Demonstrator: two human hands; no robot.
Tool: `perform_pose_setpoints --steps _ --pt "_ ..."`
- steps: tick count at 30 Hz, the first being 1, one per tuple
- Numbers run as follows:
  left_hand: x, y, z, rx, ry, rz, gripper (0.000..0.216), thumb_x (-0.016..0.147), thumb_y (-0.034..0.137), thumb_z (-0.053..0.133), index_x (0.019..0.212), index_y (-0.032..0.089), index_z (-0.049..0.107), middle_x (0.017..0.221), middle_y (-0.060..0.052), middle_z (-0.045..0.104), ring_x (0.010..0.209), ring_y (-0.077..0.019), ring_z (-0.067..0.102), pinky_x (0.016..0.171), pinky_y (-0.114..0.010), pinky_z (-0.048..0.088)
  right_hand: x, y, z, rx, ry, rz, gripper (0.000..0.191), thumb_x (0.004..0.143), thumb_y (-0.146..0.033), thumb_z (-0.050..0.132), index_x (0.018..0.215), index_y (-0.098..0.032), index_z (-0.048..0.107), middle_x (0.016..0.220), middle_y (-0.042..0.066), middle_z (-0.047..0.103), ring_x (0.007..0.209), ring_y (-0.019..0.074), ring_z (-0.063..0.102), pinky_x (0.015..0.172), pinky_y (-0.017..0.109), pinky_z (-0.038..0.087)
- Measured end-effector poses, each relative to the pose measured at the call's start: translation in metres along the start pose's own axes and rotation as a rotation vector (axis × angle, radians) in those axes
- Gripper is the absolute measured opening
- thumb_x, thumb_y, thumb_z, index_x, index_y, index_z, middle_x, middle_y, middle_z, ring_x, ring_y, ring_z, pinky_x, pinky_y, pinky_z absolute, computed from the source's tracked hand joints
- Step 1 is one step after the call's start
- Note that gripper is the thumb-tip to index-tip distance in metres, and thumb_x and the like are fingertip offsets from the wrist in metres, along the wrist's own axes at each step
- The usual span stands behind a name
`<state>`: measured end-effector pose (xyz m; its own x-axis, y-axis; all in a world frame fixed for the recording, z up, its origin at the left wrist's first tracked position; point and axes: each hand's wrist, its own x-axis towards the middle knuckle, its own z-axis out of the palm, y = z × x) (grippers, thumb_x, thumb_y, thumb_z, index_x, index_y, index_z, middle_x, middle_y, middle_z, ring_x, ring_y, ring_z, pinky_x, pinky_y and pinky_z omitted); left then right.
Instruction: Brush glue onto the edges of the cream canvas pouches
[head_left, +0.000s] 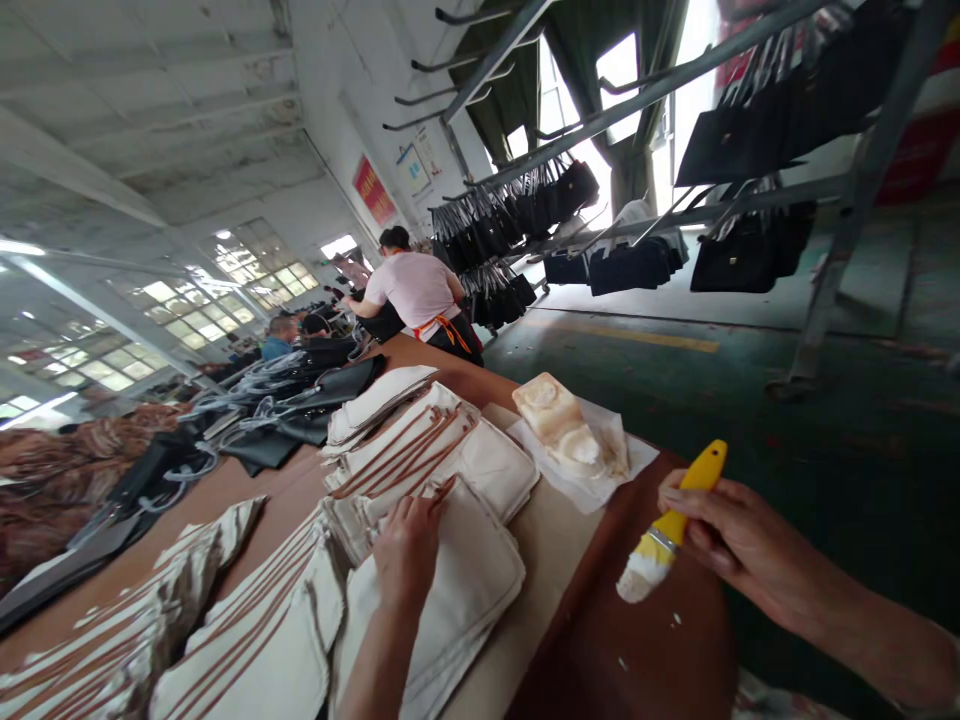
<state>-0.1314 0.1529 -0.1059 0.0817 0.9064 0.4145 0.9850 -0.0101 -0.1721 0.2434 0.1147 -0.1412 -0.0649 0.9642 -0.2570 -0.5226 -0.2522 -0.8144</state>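
One long brown table (592,640) runs under the tub. The nearest cream stack (480,590) lies left of the tub and closer to the wearer. A white sheet (637,460) spreads beneath the tub (551,405), which has white residue inside. Down and left from the tub, the left hand (409,545) rests at that stack's top edge, fingers drawn together by a brown strip (445,489); whether they pinch it, I cannot tell. Right of the tub and nearer, the right hand (724,525) grips the yellow-handled brush (671,530), its white-coated bristles clear of the stack. White flecks (676,621) dot the table below the tub. Brushing well, I judge, calls for wiping surplus on the tub's rim, spreading thinly, and keeping drips and left fingertips off wet areas.
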Motion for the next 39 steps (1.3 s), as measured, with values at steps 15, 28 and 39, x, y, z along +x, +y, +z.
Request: perform_pose_setpoints --steps 15,28,39 --pt "-0.047 0.078 -0.058 -0.251 0.170 0.089 0.018 0.090 0.033 0.056 0.076 0.022 0.054 0.123 -0.009 0.064 0.110 -0.0257 0.060 0.089 -0.036 0.044 -0.034 -0.043 -0.024 0.154 -0.057 -0.148 0.020 0.079 -0.030 0.074 0.077 -0.015 0.060 0.047 -0.005 0.041 0.040 0.0050 0.029 0.041 0.019 0.018" --pt "-0.006 0.091 -0.048 -0.670 -0.342 -0.021 0.022 0.076 0.028 0.058 0.059 0.021 0.045 0.054 0.005 0.047 0.054 -0.0126 0.046 0.052 -0.024 0.031 -0.023 -0.037 0.003 0.058 -0.074 -0.293 0.026 0.080 -0.038 0.073 0.084 -0.017 0.058 0.054 -0.005 0.043 0.045 0.0072 0.031 0.040 0.019 0.020" --pt "-0.024 0.102 -0.069 -1.011 -0.600 -0.078 0.033 0.086 0.039 0.055 0.106 0.021 0.072 0.096 -0.003 0.074 0.088 -0.0218 0.065 0.074 -0.027 0.049 0.023 -0.014 0.063 -0.539 -0.229 -0.711 0.028 0.090 -0.042 0.060 0.075 -0.018 0.060 0.068 0.002 0.058 0.065 0.0182 0.053 0.062 0.029 0.043"
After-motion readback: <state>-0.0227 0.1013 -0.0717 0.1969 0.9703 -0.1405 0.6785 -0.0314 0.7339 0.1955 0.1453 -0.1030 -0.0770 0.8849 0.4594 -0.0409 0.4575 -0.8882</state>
